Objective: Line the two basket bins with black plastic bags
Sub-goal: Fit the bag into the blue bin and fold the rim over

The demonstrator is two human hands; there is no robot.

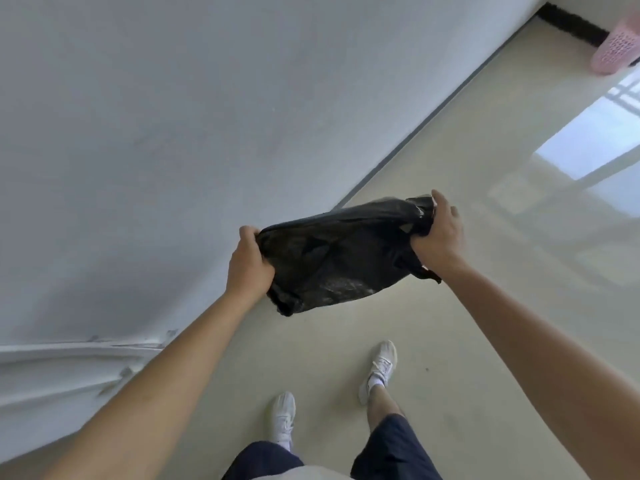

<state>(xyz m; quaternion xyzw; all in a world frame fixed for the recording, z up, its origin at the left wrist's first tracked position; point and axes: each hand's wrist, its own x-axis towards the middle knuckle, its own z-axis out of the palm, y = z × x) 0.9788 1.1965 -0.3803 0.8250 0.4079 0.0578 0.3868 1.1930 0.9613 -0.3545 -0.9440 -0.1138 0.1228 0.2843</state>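
A black plastic bag (339, 258) is stretched between both hands at about waist height above the floor. My left hand (247, 263) grips its left edge and my right hand (440, 230) grips its right edge, fingers bunched into the plastic. A pink perforated basket bin (614, 50) stands on the floor at the far upper right, by the wall, partly cut off by the frame edge. No second bin is in view.
A white wall (173, 133) runs along the left, meeting the glossy beige floor (485, 306) on a diagonal line. White conduits (69, 355) run along the wall at lower left. My feet in white shoes (379, 370) stand on the floor below the bag.
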